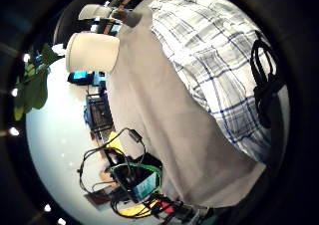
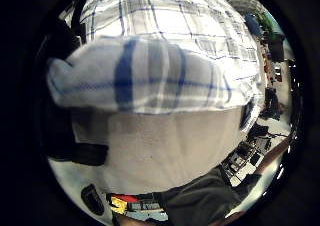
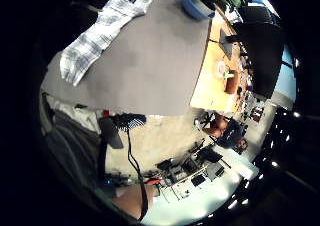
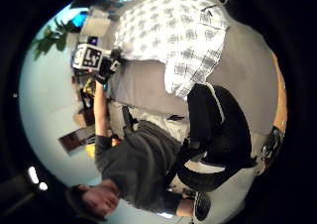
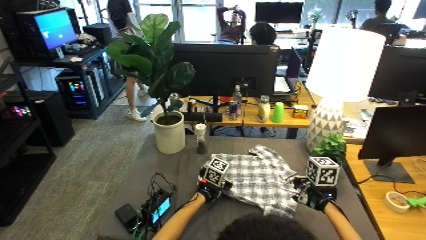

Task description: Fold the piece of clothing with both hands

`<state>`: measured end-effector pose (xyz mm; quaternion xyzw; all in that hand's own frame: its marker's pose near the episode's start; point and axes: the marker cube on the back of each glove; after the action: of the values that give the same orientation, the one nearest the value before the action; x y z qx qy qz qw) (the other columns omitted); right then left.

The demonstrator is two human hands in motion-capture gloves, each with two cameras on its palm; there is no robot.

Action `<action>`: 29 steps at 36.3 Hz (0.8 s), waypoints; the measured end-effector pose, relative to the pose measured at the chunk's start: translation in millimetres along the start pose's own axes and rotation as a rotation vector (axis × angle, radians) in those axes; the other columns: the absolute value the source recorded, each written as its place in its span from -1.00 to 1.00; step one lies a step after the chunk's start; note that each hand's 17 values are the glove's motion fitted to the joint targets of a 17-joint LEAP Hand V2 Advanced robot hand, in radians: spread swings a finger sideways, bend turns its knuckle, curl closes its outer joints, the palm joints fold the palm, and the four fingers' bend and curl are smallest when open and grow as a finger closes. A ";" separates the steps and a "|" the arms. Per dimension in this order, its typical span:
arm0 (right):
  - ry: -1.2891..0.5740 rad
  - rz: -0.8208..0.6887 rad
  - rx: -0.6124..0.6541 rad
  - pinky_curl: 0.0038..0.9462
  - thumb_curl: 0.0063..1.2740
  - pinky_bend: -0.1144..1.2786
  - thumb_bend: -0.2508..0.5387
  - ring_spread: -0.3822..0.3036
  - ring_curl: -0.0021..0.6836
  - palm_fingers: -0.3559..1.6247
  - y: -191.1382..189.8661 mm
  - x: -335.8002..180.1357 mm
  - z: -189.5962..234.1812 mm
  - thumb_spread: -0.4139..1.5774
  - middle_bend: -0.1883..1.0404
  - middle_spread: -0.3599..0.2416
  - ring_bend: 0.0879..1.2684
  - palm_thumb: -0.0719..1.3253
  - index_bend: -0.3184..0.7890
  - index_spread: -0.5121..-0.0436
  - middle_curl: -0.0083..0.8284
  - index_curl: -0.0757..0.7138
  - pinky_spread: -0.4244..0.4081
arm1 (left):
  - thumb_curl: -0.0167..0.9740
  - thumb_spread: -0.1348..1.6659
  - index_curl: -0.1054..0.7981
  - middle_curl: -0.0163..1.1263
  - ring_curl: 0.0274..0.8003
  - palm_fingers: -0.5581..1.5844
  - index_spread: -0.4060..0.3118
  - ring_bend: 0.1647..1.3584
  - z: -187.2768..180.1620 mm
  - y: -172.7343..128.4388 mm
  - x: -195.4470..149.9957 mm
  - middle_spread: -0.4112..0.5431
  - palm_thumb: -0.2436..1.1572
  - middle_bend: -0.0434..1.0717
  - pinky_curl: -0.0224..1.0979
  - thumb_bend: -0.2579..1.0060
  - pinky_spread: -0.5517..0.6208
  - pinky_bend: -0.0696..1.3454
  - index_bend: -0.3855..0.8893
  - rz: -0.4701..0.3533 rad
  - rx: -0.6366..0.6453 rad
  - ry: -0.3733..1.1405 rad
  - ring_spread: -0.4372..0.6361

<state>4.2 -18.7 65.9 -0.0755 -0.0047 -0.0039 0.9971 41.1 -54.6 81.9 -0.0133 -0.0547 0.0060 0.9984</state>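
The plaid shirt (image 5: 261, 179), white with blue-grey checks, lies rumpled on the grey table (image 5: 180, 167) right in front of the person, its near edge between the 2 gloved hands and its far part bunched toward the lamp base (image 5: 325, 122). The left hand (image 5: 212, 189) sits at the shirt's near left corner; its thumb side palm view shows a thick roll of the checked cloth (image 2: 150, 81) lifted close over the palm, so I judge that it pinches that corner, though the fingers themselves are not plainly seen. The right hand (image 5: 315, 197) is at the near right edge, and I cannot tell whether its fingers have cloth or only rest beside it. The main risk, as I read it, is an uneven lift: if only 1 hand has hold, the fabric would drag and twist, and the fold would land crooked. The already rumpled far part could also get trapped under the fold and leave a lump. A wide sweep might brush the white plant pot (image 5: 169, 134) or the small potted plant (image 5: 331, 148) standing near the shirt. No brand, label or readable writing shows on the shirt or on anything near it.
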 end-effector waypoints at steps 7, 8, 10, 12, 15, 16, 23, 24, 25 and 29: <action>-0.022 -0.046 -0.053 -0.31 -0.55 -0.31 -0.01 0.31 -0.10 -0.18 -19.6 -11.8 38.8 0.76 -0.39 0.22 -0.48 -0.05 -0.17 -0.07 -0.16 -0.12 0.57 | -0.41 0.76 -0.01 -0.22 -0.07 0.65 -0.58 -0.22 -21.7 -6.4 -9.7 -0.75 0.21 -0.17 -0.23 -0.35 -0.68 -0.02 -0.17 -0.049 0.066 0.015 -0.82; -0.019 -0.053 -0.060 -0.30 -0.55 -0.30 -0.02 0.31 -0.09 -0.19 -24.5 -14.0 47.5 0.76 -0.38 0.22 -0.47 -0.05 -0.20 -0.07 -0.15 -0.13 0.57 | -0.41 0.79 -0.01 -0.20 -0.04 0.64 -0.57 -0.19 -25.4 -6.8 -10.1 -0.75 0.21 -0.13 -0.23 -0.34 -0.67 -0.04 -0.18 -0.048 0.076 0.025 -0.82; -0.014 -0.064 -0.073 -0.30 -0.55 -0.30 -0.04 0.31 -0.08 -0.19 -36.5 -18.9 68.1 0.76 -0.38 0.22 -0.47 -0.05 -0.17 -0.08 -0.14 -0.13 0.57 | -0.42 0.83 0.00 -0.17 -0.02 0.63 -0.56 -0.17 -34.0 -8.5 -10.2 -0.76 0.20 -0.12 -0.22 -0.33 -0.67 -0.06 -0.18 -0.040 0.107 0.051 -0.82; -0.006 -0.062 -0.078 -0.26 -0.54 -0.21 -0.11 0.33 -0.05 -0.26 -53.7 -23.1 94.1 0.70 -0.42 0.26 -0.41 -0.05 -0.35 -0.07 -0.16 -0.21 0.57 | -0.43 0.86 0.00 -0.15 0.01 0.62 -0.56 -0.16 -43.3 -10.4 -11.4 -0.77 0.20 -0.11 -0.21 -0.32 -0.67 -0.06 -0.18 -0.037 0.141 0.072 -0.83; 0.017 -0.029 -0.061 -0.22 -0.53 -0.14 -0.19 0.36 -0.02 -0.33 -78.2 -25.5 125.8 0.65 -0.41 0.28 -0.39 -0.06 -0.35 -0.02 -0.16 -0.25 0.58 | -0.43 0.90 0.02 -0.13 0.04 0.61 -0.56 -0.15 -51.4 -15.9 -15.2 -0.79 0.18 -0.10 -0.20 -0.32 -0.66 -0.07 -0.17 -0.047 0.182 0.082 -0.83; 0.024 -0.018 -0.049 -0.21 -0.53 -0.11 -0.23 0.36 -0.01 -0.36 -84.1 -26.4 132.7 0.63 -0.43 0.30 -0.38 -0.07 -0.35 0.00 -0.17 -0.27 0.59 | -0.43 0.91 0.02 -0.12 0.04 0.61 -0.56 -0.15 -50.3 -20.6 -16.9 -0.78 0.18 -0.11 -0.19 -0.31 -0.66 -0.07 -0.16 -0.049 0.185 0.085 -0.83; 0.013 0.046 0.079 -0.17 -0.53 0.02 -0.38 0.43 0.01 -0.46 -118.9 -32.8 161.2 0.55 -0.40 0.33 -0.33 -0.08 -0.32 0.08 -0.18 -0.36 0.60 | -0.43 0.93 0.05 -0.08 0.08 0.60 -0.57 -0.16 -52.0 -23.7 -19.7 -0.79 0.16 -0.12 -0.17 -0.29 -0.67 -0.09 -0.16 -0.035 0.124 0.131 -0.82; 0.007 0.053 0.097 -0.17 -0.53 0.03 -0.39 0.44 0.02 -0.46 -122.0 -31.6 160.8 0.54 -0.39 0.33 -0.32 -0.08 -0.32 0.08 -0.18 -0.37 0.60 | -0.43 0.93 0.06 -0.08 0.09 0.60 -0.57 -0.16 -51.7 -25.2 -20.7 -0.79 0.15 -0.13 -0.17 -0.29 -0.67 -0.09 -0.16 -0.035 0.125 0.133 -0.82; 0.007 0.060 0.118 -0.17 -0.53 0.04 -0.40 0.44 0.01 -0.46 -124.7 -30.4 159.4 0.54 -0.39 0.34 -0.32 -0.08 -0.31 0.09 -0.18 -0.38 0.60 | -0.43 0.93 0.06 -0.07 0.09 0.60 -0.57 -0.16 -50.4 -28.8 -22.7 -0.79 0.15 -0.13 -0.17 -0.28 -0.67 -0.09 -0.16 -0.040 0.129 0.131 -0.82; 0.046 0.080 0.228 -0.19 -0.47 0.04 -0.28 0.37 0.04 -0.34 -131.5 -28.0 147.9 0.53 -0.34 0.30 -0.23 0.07 -0.24 0.14 -0.15 -0.37 0.55 | -0.43 0.93 0.06 -0.06 0.10 0.60 -0.56 -0.16 -54.9 -26.9 -28.2 -0.80 0.14 -0.14 -0.16 -0.27 -0.67 -0.11 -0.17 -0.068 0.142 0.127 -0.82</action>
<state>-26.2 -126.3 231.6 0.0383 0.0206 0.0347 0.9985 19.3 -83.2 25.1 0.0589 0.0086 -0.0250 0.9979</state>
